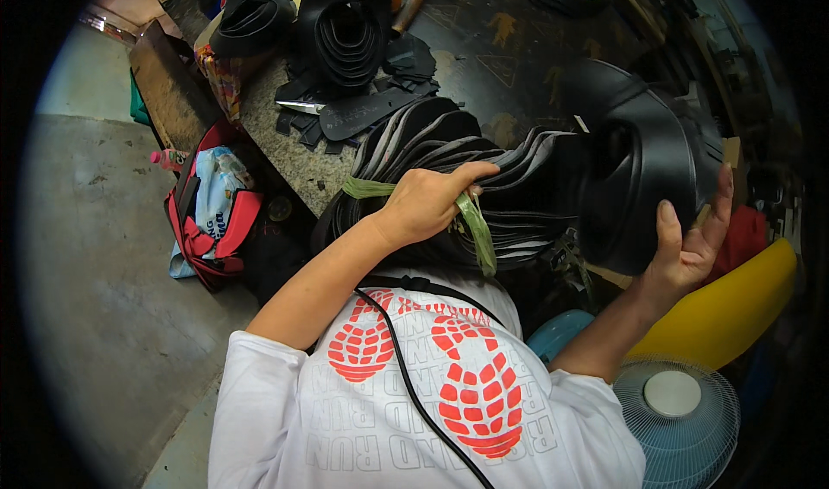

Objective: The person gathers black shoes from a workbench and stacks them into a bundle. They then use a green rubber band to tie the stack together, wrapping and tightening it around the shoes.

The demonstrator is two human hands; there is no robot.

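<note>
A thick bundle of black, grey-edged layered pieces point(432, 139) lies in front of me at the near edge of the table. A green plastic strip point(477, 234) runs around it. My left hand point(423, 200) is closed on that strip on top of the bundle, with the thumb stretched to the right. Smooth black leather shoe uppers point(643, 191), curved and stacked, join the bundle's right end. My right hand point(691, 251) grips their right edge, thumb on the near side and fingers raised along the outer side. The undersides of the pieces are hidden.
Beyond the bundle lie black cut pieces point(367, 113), scissors point(302, 106), stacked black uppers point(345, 44) and a hammer point(413, 7). A red bag point(237, 221) is at left. A yellow curved panel point(717, 308) and a fan point(678, 428) stand at right.
</note>
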